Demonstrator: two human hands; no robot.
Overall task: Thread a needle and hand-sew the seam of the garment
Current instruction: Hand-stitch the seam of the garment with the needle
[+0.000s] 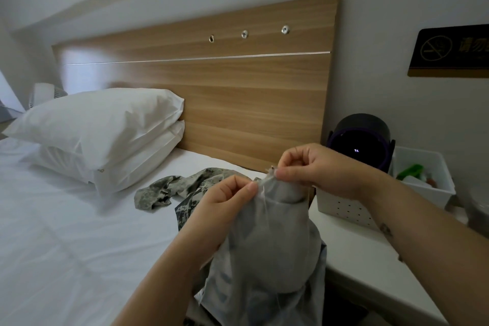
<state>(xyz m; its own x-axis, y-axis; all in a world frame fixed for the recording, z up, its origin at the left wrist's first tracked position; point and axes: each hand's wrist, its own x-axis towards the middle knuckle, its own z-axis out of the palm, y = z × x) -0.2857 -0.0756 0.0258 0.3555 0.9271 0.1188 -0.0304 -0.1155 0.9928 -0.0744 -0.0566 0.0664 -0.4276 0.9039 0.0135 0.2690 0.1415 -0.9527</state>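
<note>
Fig. 1. I see the pale grey, camouflage-printed fabric garment held up just below the lower right corner of the light wooden headboard. Its long axis hangs from the pinched top edge down toward me, and a camouflage end trails onto the white bed. The left hand pinches that top edge between thumb and forefinger. The right hand, fingers curled, pinches the edge just beside it; I cannot make out a needle. Open bed lies below the headboard's left half. Past its right end, a white perforated plastic basket on the white bedside surface stands near the right hand.
</note>
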